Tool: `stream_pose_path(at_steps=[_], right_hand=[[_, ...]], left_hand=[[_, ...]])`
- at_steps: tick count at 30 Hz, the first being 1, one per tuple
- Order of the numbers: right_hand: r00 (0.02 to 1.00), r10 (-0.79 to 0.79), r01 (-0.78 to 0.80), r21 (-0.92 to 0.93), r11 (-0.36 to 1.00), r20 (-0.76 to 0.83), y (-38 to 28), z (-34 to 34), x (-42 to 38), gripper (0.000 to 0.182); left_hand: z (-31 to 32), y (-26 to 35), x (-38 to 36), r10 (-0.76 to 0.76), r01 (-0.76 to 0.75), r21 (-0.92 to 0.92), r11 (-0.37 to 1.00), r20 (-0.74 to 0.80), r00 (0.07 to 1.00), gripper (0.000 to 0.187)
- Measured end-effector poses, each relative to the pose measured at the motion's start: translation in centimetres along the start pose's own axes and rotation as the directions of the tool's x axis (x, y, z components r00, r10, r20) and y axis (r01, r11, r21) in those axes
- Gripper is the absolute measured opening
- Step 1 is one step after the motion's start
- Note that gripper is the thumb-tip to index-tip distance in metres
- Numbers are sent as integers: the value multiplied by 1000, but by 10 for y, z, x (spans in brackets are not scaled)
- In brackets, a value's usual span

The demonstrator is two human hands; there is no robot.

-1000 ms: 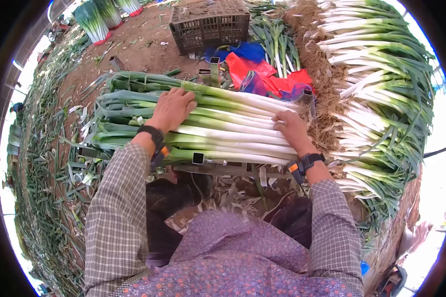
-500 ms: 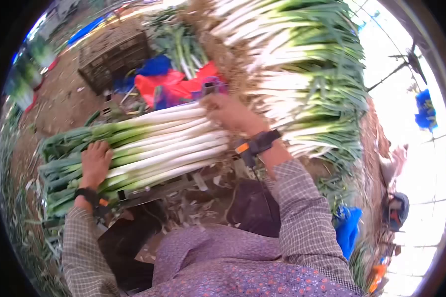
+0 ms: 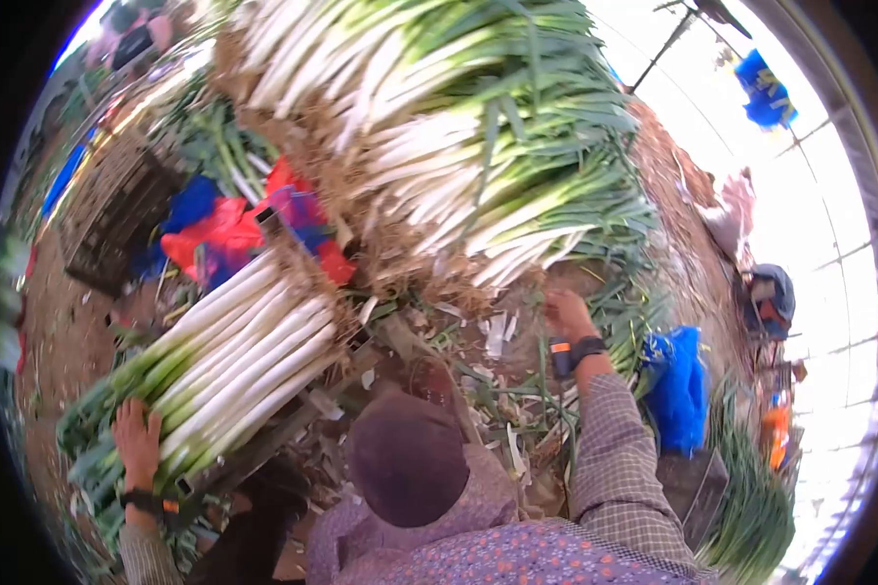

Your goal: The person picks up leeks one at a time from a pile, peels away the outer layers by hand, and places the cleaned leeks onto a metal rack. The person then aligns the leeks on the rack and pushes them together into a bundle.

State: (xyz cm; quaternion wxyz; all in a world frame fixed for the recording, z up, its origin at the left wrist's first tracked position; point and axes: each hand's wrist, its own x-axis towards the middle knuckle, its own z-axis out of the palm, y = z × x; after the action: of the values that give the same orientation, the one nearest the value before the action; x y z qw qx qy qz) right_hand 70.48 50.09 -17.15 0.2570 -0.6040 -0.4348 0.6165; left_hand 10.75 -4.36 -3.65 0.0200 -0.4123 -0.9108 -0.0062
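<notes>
A thick bundle of leeks (image 3: 254, 341) lies on a low metal frame (image 3: 234, 463), white stems and roots pointing up and to the right. My left hand (image 3: 137, 439) rests on its green end with the fingers spread. My right hand (image 3: 566, 317) is stretched out to the right, just below the near edge of a large leek pile (image 3: 439, 146). Its fingers look loosely apart and somewhat blurred, with nothing visible in them. Dark wristbands sit on both wrists.
Red and blue plastic sheeting (image 3: 215, 229) lies behind the bundle, beside a dark slatted crate (image 3: 117, 210). A blue bag (image 3: 678, 390) and long green leaves (image 3: 751, 497) are at the right. Leaf scraps (image 3: 498, 331) litter the soil. My bent knee (image 3: 407, 458) is in front.
My right hand has left the root end of the bundle and moved right, to near the leek pile. My left hand stays on the green end. The view has turned right.
</notes>
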Motion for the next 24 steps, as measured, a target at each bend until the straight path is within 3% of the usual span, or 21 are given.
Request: stream_pose_path(at_steps=[3,5,7,8,10,11,12,14,17,20,21,23,24], right_hand=[[996,26,-16,124,992,-83,16,33,1,20],[996,-90,90,44,995,-16,3,64,5,23],[995,-97,96,40,995,22,3,86,41,28],[989,-138,138,-5,990,-44,-5,103,53,35],[966,-252,229,-270,935,-53,-11,121,96,44],[970,-216,170,-318,933,-112,-24,135,105,47],[892,-452,355,-581,732,-25,-11,136,136,49],[910,-380,272,-454,849,-167,-22,157,146,52],[889,-397,272,-434,859,-228,-28,157,144,37],[826,-429,370,-223,902,-365,-31,151,103,30],[840,-424,409,-120,905,-338,-25,144,84,28],[915,-305,345,122,931,-264,-25,135,1,27],[955,-209,271,332,903,-211,-3,128,-20,28]], left_hand=[[6,-6,0,64,-64,2,998,-57,996,27],[8,-9,0,67,-66,23,998,-48,997,27],[7,-11,1,55,-55,14,998,-20,998,27],[5,-11,1,44,-44,-5,999,3,999,28],[8,-14,1,48,-48,-20,999,28,998,27],[11,-19,2,65,-65,-16,998,28,997,26],[11,-22,2,82,-82,-10,997,32,996,25],[4,-18,6,63,-65,14,998,91,994,32],[-22,5,10,11,-33,95,995,220,975,52],[-24,5,11,-5,-19,92,996,249,968,52],[-26,9,13,-19,-12,117,993,263,965,51],[-32,18,13,-56,9,165,986,281,958,50],[-33,17,12,-31,-9,151,989,259,965,49]])
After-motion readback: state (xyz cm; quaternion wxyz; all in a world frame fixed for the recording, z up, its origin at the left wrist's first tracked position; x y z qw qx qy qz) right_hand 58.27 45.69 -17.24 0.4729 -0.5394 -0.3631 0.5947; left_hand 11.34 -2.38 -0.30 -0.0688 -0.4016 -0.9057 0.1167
